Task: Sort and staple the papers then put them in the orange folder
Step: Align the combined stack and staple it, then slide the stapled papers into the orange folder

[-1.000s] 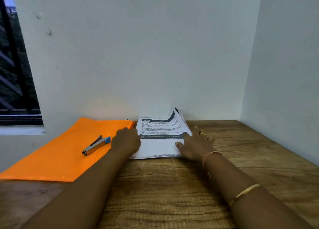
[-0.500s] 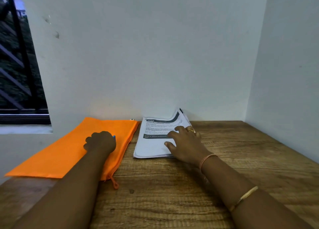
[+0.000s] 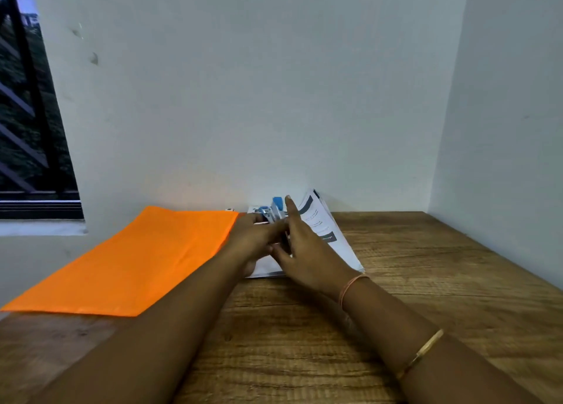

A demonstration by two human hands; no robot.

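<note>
The hands meet over the stack of printed papers [image 3: 333,239], which lies on the wooden table [image 3: 441,281] at 12 o'clock, its far edge curling up against the white wall [image 3: 243,99]. The left hand [image 3: 254,240] grips a blue and silver stapler [image 3: 272,211], tilted up above the stack's far-left corner. The right hand [image 3: 307,248] touches it from 3 o'clock, index finger straight and raised; whether its thumb pinches the stapler I cannot tell. The orange folder [image 3: 152,257] lies flat at 9 o'clock of the papers, just beside them.
</note>
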